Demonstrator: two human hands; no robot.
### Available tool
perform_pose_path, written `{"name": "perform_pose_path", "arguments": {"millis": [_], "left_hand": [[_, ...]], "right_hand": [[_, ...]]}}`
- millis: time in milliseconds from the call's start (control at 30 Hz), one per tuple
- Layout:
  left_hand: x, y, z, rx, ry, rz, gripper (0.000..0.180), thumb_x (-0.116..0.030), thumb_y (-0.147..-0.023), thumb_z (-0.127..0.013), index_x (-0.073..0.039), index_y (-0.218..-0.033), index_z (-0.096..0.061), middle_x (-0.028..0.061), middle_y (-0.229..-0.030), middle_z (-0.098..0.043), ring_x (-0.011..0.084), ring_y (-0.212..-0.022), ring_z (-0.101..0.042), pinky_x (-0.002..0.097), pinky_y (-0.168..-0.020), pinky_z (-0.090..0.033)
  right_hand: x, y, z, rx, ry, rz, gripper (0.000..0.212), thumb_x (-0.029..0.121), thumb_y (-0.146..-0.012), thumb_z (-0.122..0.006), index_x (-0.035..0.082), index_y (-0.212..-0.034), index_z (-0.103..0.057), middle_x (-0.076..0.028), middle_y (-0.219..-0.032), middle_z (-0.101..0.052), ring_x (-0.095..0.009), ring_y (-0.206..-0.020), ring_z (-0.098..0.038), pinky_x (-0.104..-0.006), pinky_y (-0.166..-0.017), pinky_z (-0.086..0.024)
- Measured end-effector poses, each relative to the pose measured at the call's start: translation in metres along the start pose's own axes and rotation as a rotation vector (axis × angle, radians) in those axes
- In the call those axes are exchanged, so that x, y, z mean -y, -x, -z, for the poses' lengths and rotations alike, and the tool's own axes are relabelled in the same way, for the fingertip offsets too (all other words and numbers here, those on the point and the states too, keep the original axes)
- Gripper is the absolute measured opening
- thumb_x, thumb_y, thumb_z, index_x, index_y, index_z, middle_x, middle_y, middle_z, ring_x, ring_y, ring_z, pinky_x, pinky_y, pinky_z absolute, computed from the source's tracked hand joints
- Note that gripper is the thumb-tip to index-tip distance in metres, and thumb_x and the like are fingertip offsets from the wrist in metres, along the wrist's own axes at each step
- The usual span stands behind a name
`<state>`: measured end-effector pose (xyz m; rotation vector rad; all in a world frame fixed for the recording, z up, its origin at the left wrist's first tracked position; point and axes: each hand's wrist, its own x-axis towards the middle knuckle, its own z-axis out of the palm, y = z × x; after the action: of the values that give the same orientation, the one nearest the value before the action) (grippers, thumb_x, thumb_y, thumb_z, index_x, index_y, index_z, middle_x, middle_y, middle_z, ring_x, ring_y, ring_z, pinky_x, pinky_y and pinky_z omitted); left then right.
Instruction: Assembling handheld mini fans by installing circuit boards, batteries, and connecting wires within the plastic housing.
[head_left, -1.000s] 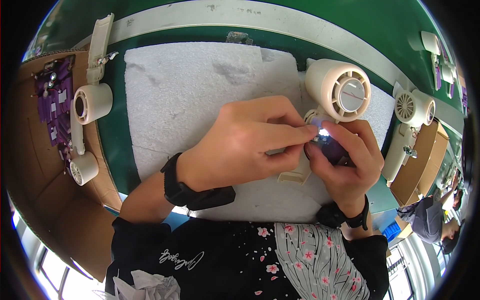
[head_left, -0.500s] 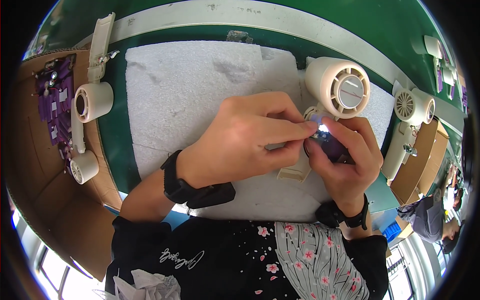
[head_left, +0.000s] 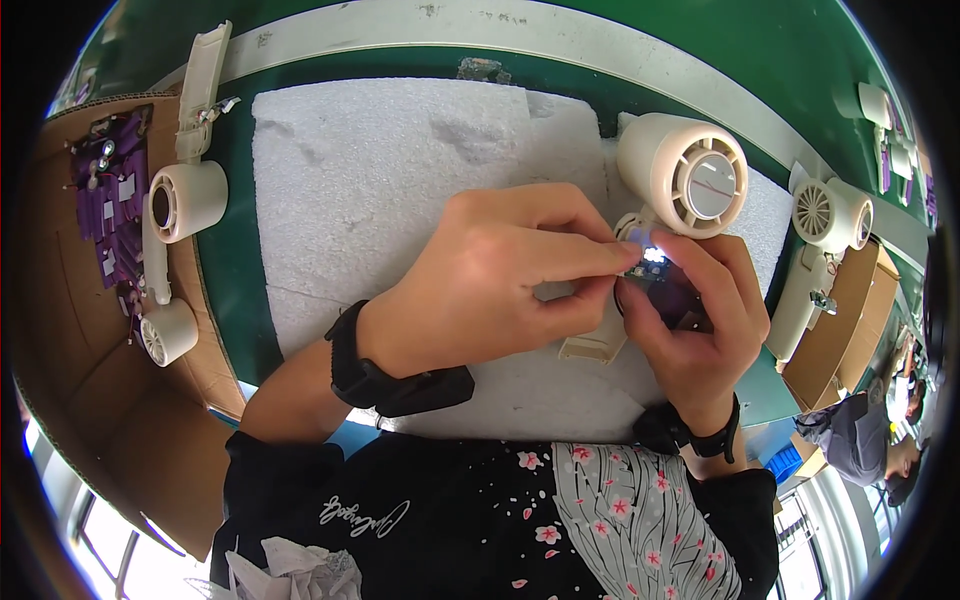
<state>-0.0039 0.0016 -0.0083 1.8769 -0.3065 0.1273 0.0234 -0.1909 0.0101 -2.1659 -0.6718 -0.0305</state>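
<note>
A cream handheld fan [head_left: 680, 170] lies at the right of the white foam sheet, its round head beyond my hands. In its opened handle [head_left: 595, 347] sits a small circuit board [head_left: 654, 258] with a bright white light on it. My left hand [head_left: 490, 285] is closed, thumb and index finger pinched at the board's left edge. My right hand [head_left: 705, 315] curls round the handle from the right, thumb and index finger on either side of the board. A dark purplish part shows under its fingers. Most of the handle is hidden by my hands.
The foam sheet [head_left: 360, 190] lies on a green table. At left, a cardboard box [head_left: 130, 440] holds purple battery packs [head_left: 112, 200], with opened fans [head_left: 190, 203] along its edge. More fans [head_left: 825, 215] and another box [head_left: 850, 310] are at right. A person [head_left: 860, 435] is beyond.
The fan and both hands have shifted slightly to the right. A little more of the lit circuit board shows between my fingers; both grips look the same.
</note>
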Motion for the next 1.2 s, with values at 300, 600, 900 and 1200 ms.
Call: {"name": "perform_pose_path", "arguments": {"millis": [300, 600, 900, 1200], "left_hand": [[-0.0011, -0.0001, -0.0003, -0.006, -0.013, -0.004, 0.027, 0.007, -0.066, -0.073, -0.004, -0.090, -0.075, 0.0067, -0.081, -0.067, 0.0147, -0.063, -0.064, 0.0226, -0.053, -0.049], [0.0003, -0.0002, -0.0005, -0.004, -0.005, -0.011, 0.027, 0.008, -0.066, -0.072, -0.004, -0.090, -0.075, 0.0066, -0.080, -0.067, 0.0138, -0.062, -0.063, 0.0222, -0.052, -0.048], [0.0007, 0.0007, -0.0006, 0.010, 0.022, 0.021, 0.028, 0.008, -0.067, -0.071, -0.004, -0.092, -0.074, 0.0086, -0.087, -0.067, 0.0147, -0.065, -0.063, 0.0231, -0.056, -0.050], [-0.0062, -0.0014, -0.0087, 0.060, 0.000, 0.096, 0.042, 0.007, -0.067, -0.069, -0.007, -0.106, -0.064, 0.0131, -0.109, -0.063, 0.0225, -0.083, -0.065, 0.0291, -0.070, -0.054]], "right_hand": [[0.0049, 0.0030, 0.0003, 0.015, 0.021, -0.049, 0.043, -0.003, -0.059, -0.078, 0.000, -0.101, -0.070, -0.010, -0.091, -0.063, -0.015, -0.072, -0.060, -0.0228, -0.060, -0.046], [0.0069, 0.0034, -0.0001, -0.003, 0.033, -0.069, 0.042, -0.002, -0.058, -0.079, 0.001, -0.100, -0.071, -0.008, -0.089, -0.063, -0.014, -0.071, -0.059, -0.0218, -0.058, -0.045], [0.0037, 0.0018, 0.0013, 0.016, 0.008, -0.023, 0.040, -0.002, -0.065, -0.081, 0.003, -0.103, -0.069, -0.008, -0.090, -0.060, -0.010, -0.061, -0.058, -0.0212, -0.051, -0.045], [0.0011, 0.0088, 0.0031, -0.002, -0.051, -0.089, 0.031, -0.003, -0.070, -0.077, 0.003, -0.098, -0.067, -0.010, -0.090, -0.060, -0.015, -0.067, -0.059, -0.0241, -0.055, -0.046]]}}
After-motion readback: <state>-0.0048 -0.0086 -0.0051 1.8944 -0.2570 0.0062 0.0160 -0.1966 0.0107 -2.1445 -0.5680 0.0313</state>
